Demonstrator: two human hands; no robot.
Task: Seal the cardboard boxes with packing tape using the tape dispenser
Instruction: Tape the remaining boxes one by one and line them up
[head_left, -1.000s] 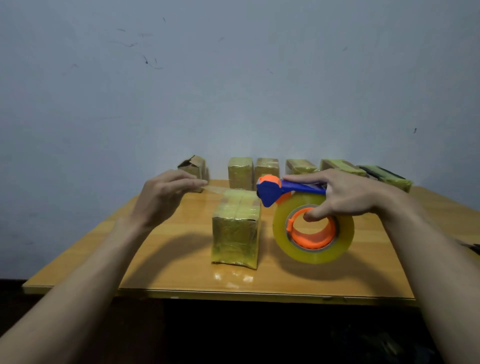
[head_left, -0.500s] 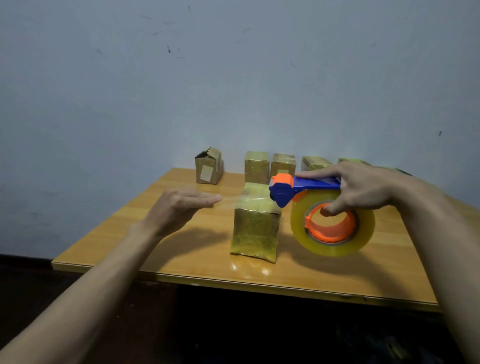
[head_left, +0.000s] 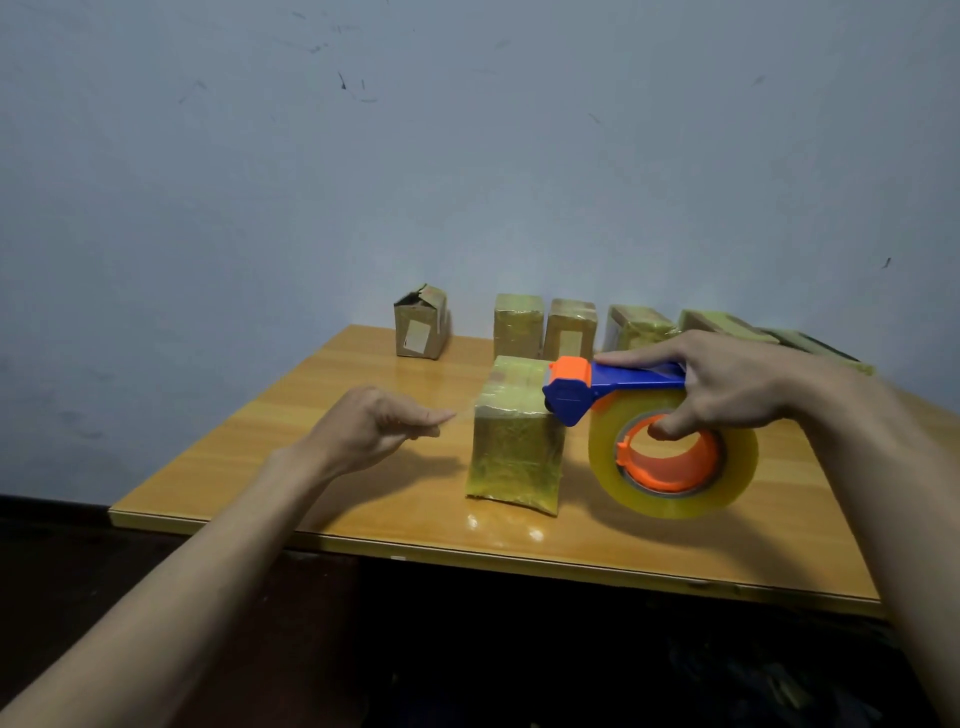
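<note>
A tape-wrapped cardboard box (head_left: 514, 452) stands upright near the middle of the wooden table (head_left: 363, 499). My right hand (head_left: 727, 384) grips the blue and orange tape dispenser (head_left: 613, 387) with its big roll of clear tape (head_left: 675, 457), thumb hooked in the orange core and index finger laid along the blue arm. The dispenser's head sits at the box's top right edge. My left hand (head_left: 379, 426), left of the box, pinches the free end of the clear tape strip (head_left: 462, 413), which stretches across the box's top.
Along the wall stand several more boxes: an open, torn one (head_left: 421, 322) at the left, and taped ones (head_left: 519, 325) in a row reaching to the right behind my right hand. The table's front edge is near; below it the floor is dark.
My left hand has dropped lower and closer to the box, pulling the tape end down toward its left side. The dispenser stays at the box's top right edge. The view shifted slightly.
</note>
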